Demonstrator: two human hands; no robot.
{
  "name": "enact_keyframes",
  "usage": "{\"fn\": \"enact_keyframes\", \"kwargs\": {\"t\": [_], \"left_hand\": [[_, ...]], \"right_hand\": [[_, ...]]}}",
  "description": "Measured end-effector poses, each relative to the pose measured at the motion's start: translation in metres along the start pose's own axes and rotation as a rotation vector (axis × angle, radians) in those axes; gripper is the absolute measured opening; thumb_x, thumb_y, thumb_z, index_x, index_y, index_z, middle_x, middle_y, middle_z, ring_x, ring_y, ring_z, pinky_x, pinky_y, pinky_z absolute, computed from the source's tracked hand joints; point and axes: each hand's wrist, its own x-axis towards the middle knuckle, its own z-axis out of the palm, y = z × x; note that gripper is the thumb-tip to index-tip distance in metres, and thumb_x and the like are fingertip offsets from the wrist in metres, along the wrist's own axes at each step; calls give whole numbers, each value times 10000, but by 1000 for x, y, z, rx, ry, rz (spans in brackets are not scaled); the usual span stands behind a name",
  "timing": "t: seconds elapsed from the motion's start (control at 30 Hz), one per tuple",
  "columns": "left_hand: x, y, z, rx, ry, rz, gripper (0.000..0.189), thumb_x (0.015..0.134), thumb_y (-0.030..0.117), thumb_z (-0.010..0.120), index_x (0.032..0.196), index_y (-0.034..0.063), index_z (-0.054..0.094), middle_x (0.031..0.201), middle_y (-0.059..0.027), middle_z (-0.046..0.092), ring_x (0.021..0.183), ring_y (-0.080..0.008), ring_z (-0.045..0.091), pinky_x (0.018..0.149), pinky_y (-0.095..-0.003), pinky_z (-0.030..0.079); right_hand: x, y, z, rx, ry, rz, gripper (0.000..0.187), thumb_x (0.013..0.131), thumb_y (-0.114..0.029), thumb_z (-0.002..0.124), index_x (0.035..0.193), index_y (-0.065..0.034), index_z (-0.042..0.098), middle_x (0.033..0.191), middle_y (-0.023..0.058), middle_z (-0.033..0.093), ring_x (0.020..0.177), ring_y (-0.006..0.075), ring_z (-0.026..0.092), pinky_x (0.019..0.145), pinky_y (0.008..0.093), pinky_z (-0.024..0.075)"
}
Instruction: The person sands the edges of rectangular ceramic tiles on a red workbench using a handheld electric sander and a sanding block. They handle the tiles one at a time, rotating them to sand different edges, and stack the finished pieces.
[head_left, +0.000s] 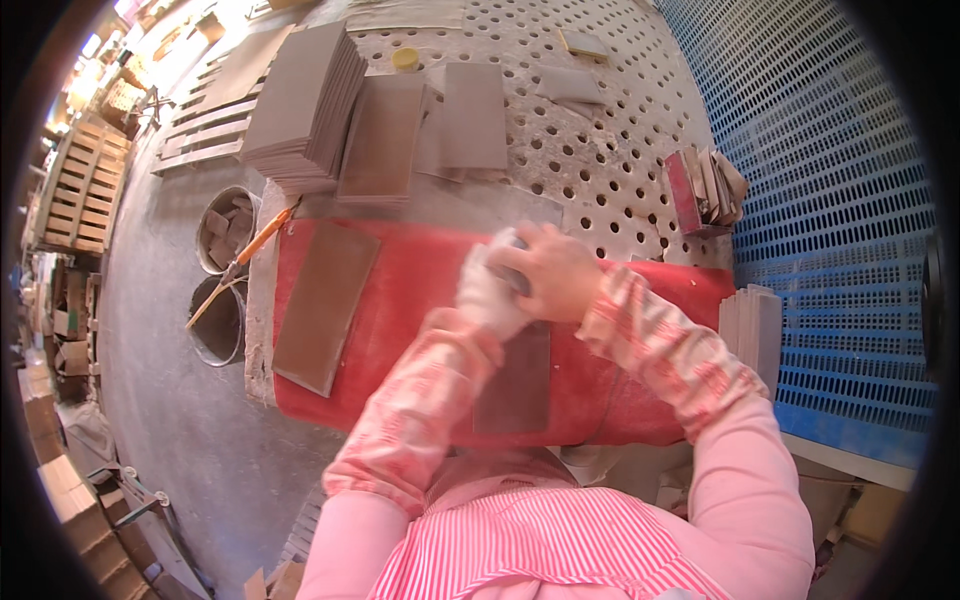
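My left hand (491, 289), in a white glove, meets my right hand (559, 270) over the middle of a red cloth (420, 300). Both hands are blurred. Between the bare fingers of my right hand sits a small dark grey object (517, 274), too blurred to name. Whether the left glove also grips it is hidden. Below my hands a dark grey-brown rectangular tile (514, 382) lies flat on the cloth, its far end covered by them. Another brown tile (328, 307) lies at a slant near the cloth's left end.
A tall stack of tiles (292, 97) stands at the back left, beside a lower stack (381, 139). An orange-handled tool (262, 236) projects over the table's left edge above two buckets (201, 244). At right are a red box (682, 191), upright tiles (754, 322) and a blue perforated panel (840, 225).
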Motion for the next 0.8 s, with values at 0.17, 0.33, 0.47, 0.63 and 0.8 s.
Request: {"fn": "enact_keyframes", "kwargs": {"t": [0.17,0.33,0.47,0.63,0.8], "left_hand": [[-1,-37,-12,507,179,-398,524,837,206,790,1330,179,615,1062,-17,652,917,-150,667,783,-326,590],[8,-33,18,831,223,-276,585,867,371,752,1361,117,570,1022,-21,654,945,-229,719,758,-327,577],[-1,-12,14,-137,-155,85,510,812,237,840,1266,105,649,1124,-57,714,978,-232,726,842,-389,604],[-102,18,37,430,-444,321,621,814,370,758,1398,193,642,1477,-60,601,1501,-320,477,1228,-590,369],[-84,15,27,423,-151,435,476,790,306,763,1229,152,662,1250,-82,647,1295,-304,601,1081,-523,475]], "right_hand": [[43,-43,24,116,35,-21,475,791,-217,809,1260,-258,752,1180,145,639,1083,366,663,877,491,600],[12,-24,24,183,122,37,505,803,-220,806,1301,-262,734,1225,155,631,1112,409,650,923,499,596],[-41,3,13,133,264,177,594,804,-224,801,1383,-268,672,1282,173,599,1171,449,615,924,522,592],[-148,-94,20,101,-3,401,636,795,-226,795,1412,-257,641,1283,173,549,1119,423,589,812,516,617],[-122,-75,26,129,109,300,491,815,-220,786,1294,-255,685,1246,165,557,1092,419,600,816,519,612]]}}
